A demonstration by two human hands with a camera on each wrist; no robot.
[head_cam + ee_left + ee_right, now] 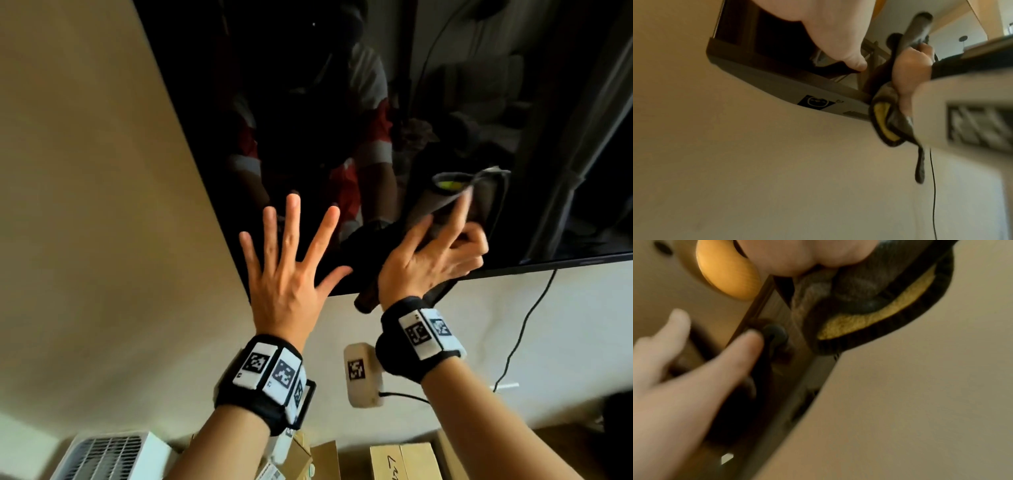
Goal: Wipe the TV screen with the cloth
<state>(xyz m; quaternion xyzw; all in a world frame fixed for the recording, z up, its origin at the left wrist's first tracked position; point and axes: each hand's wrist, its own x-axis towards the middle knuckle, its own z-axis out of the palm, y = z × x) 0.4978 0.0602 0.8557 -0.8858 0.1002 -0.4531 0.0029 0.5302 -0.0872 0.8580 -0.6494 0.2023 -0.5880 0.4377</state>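
Note:
A large dark TV screen [308, 102] hangs on the wall, its lower left corner near both hands. My right hand [442, 246] grips a dark grey cloth [455, 195] with a yellow patch and holds it against the glass just above the bottom edge. Seen from the left wrist view, the cloth [885, 123] hangs over the TV's bottom frame [777, 86]. My left hand [291, 260] is spread flat with straight fingers on the screen's lower left corner, thumb at the bottom edge. In the right wrist view the cloth [875, 324] bunches under the palm.
A black cable [524, 329] hangs from the TV down the cream wall [85, 205]. A small white box with a marker [363, 373] sits on the wall below. Cardboard boxes [404, 459] and a white appliance [113, 455] stand beneath.

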